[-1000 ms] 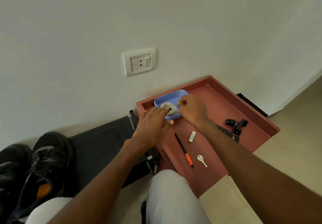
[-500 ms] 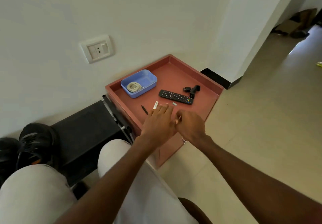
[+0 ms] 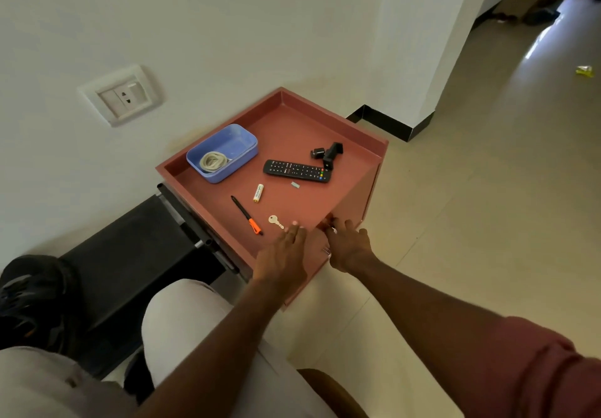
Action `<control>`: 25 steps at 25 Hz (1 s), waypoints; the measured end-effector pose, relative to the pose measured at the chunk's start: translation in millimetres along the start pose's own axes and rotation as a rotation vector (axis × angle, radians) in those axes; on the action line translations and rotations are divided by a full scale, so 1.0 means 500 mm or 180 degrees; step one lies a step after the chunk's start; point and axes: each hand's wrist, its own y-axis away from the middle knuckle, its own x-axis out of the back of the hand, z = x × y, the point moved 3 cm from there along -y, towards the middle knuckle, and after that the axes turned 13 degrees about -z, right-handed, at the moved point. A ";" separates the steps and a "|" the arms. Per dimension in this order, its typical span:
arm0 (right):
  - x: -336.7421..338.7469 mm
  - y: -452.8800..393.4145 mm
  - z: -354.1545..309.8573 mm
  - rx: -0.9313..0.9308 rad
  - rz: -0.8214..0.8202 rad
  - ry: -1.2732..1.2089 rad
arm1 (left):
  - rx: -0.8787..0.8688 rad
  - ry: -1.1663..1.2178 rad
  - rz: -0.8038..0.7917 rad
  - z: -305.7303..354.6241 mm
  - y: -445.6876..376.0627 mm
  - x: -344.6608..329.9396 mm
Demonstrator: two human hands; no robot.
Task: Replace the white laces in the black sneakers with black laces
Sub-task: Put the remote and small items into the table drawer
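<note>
Landmark: red-brown cabinet (image 3: 341,144) with a raised rim round its top, standing against the white wall; all places below are given from it.
Counts on the cabinet top: one blue tub (image 3: 242,143), one coil of white laces (image 3: 213,161), one remote control (image 3: 297,170), one black clip-like gadget (image 3: 328,154), one battery (image 3: 258,193), one pen (image 3: 246,214) with an orange cap end, one key (image 3: 275,221), one small pale scrap (image 3: 295,185).
Counts off the cabinet: one black sneaker (image 3: 32,291) plainly seen, at the far left edge of the view, well apart from the cabinet; one wall socket (image 3: 125,98) on the wall above and left of it.
Hands: two, both at the cabinet's near corner.
Left hand (image 3: 284,255): palm down, fingers straight and close together, fingertips lying on the top's near edge just beside the key; it holds nothing.
Right hand (image 3: 349,248): back facing up, against the front face just below the near corner; fingers curl toward a small metal part there, but whether they pinch it cannot be told.
Container: the blue tub sits in the cabinet's back-left part, near the wall.
Contents: only the coiled white laces, lying at the tub's left end.
Black bench (image 3: 130,255): low, directly left of the cabinet, touching or nearly touching its side.
Knees: light trousers, in front of the cabinet.
</note>
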 end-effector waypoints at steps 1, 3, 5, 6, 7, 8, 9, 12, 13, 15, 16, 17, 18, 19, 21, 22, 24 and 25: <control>-0.001 -0.010 0.006 -0.0022 -0.0056 -0.0009 | 0.0026 -0.0022 0.0037 0.004 -0.002 -0.002; -0.003 -0.013 0.019 0.0070 -0.0127 -0.0087 | 0.0069 -0.0066 0.0101 0.007 -0.005 -0.004; -0.007 -0.006 0.032 0.0213 -0.0026 -0.0133 | 0.0081 -0.0113 0.0109 0.007 -0.005 -0.009; -0.009 0.001 0.040 0.0246 0.0024 -0.0132 | 0.0086 -0.0119 0.0118 0.008 -0.006 -0.013; -0.013 0.005 0.048 0.0275 0.0025 -0.0111 | 0.0091 -0.0080 0.0134 0.007 -0.008 -0.015; -0.018 0.016 0.055 0.0289 -0.0023 -0.0078 | 0.0102 -0.0020 0.0135 0.008 -0.011 -0.015; -0.028 0.026 0.061 0.0295 -0.0063 -0.0074 | 0.0136 0.0025 0.0102 0.008 -0.013 -0.015; -0.029 0.070 0.077 0.0033 0.0564 -0.0642 | 0.0176 0.0170 -0.0048 0.017 -0.014 -0.020; -0.023 0.089 0.080 -0.0005 0.1016 -0.0736 | 0.0098 0.0252 -0.0051 0.031 -0.009 -0.023; -0.015 0.109 0.074 0.0365 0.1464 -0.0445 | -0.0268 0.0462 0.0005 0.068 0.001 -0.033; -0.021 0.116 0.069 0.0646 0.1318 -0.0208 | -0.0430 0.0580 -0.0071 0.087 0.004 -0.043; -0.030 0.118 0.067 0.0816 0.1085 0.0005 | -0.0501 0.0736 -0.0273 0.101 0.003 -0.051; -0.039 0.123 0.069 0.0845 0.0848 0.0166 | -0.0475 0.0925 -0.0521 0.109 0.001 -0.060; -0.043 0.128 0.072 0.0835 0.0695 0.0238 | -0.0423 0.1087 -0.0710 0.110 -0.002 -0.070; -0.046 0.144 0.084 0.0846 0.0643 0.0274 | -0.0429 0.1211 -0.0890 0.112 0.005 -0.077; -0.047 0.154 0.091 0.0880 0.0650 0.0319 | -0.0502 0.1225 -0.0950 0.115 0.011 -0.082; -0.057 0.179 0.115 0.0942 0.0688 0.0388 | -0.0739 0.1252 -0.1135 0.135 0.026 -0.092; -0.067 0.191 0.130 0.0961 0.0726 0.0415 | -0.0848 0.1201 -0.1243 0.146 0.031 -0.096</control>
